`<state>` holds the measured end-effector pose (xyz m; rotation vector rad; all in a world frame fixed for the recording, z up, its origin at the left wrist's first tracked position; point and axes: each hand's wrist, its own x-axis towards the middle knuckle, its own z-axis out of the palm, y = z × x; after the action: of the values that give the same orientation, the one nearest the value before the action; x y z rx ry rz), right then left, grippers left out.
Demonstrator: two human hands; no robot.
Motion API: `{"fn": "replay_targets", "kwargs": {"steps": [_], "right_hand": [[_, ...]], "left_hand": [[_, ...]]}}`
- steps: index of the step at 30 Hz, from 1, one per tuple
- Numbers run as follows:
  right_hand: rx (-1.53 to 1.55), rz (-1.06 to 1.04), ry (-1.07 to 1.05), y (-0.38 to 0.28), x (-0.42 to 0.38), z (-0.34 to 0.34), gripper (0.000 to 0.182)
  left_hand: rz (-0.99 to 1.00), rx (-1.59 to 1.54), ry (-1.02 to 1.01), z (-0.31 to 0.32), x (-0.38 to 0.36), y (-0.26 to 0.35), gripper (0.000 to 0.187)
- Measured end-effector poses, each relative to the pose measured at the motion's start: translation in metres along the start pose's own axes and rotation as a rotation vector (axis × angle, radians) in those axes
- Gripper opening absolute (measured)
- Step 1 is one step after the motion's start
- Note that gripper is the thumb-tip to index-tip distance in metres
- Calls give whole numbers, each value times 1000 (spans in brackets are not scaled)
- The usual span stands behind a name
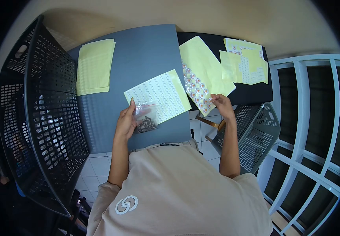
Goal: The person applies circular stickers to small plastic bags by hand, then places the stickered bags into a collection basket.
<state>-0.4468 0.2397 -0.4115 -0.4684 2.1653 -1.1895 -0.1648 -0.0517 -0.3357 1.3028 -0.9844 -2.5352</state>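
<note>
My left hand (126,121) grips the left edge of a clear zip bag (146,118) with small dark metal pieces in its lower part. The bag lies over the lower left of a sheet of small printed labels (160,94) on the grey table. My right hand (222,105) is at the lower right edge of a yellow sheet with round red-and-white stickers (195,88). Its thumb and fingertips are pressed together at a sticker near that edge; whether one is lifted off is too small to tell.
Yellow sheets (95,67) lie at the table's back left. More label sheets (246,67) rest on the black surface at the right. A large dark basket (48,118) stands at the left, another basket (256,133) at the lower right, beside white railings (302,110).
</note>
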Motion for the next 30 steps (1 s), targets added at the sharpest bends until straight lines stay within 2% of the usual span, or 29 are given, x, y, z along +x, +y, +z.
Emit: {"fn": "replay_targets", "kwargs": {"steps": [2,3,5,6,9,13,15,17,19,23,30], "right_hand": [[289,123,2,-14,-6,-3,5],[335,158,70,-28,-9,0,3],[404,103,223,-60,-17,14,8],[407,96,195,-79,-21,22,8],[722,-34,27,-139,-40,52,23],[1015,-94,-450,-200,-66,89,35],[1087,-42,-656,-221,-74,100,45],[1085,-38,-727,-232,-76,110,50],[1103,39,-868,-235,-74,117,63],[1142,40,-911,-243,-76,123,70],[1159,22,-923,-242,-74,124,69]], "left_hand": [[13,-30,-38,-3,2,-3,45],[26,-59,-76,-4,1,-3,46],[56,-102,-50,2,-4,2,49],[73,-141,-68,6,-6,7,51],[125,-181,-85,21,-14,28,56],[241,-202,-136,40,-23,48,59],[289,-204,-117,48,-29,58,61],[317,-235,-135,52,-32,64,62],[346,-267,-150,53,-35,70,62],[385,-250,-168,51,-40,78,59],[443,-209,-162,47,-42,82,60]]}}
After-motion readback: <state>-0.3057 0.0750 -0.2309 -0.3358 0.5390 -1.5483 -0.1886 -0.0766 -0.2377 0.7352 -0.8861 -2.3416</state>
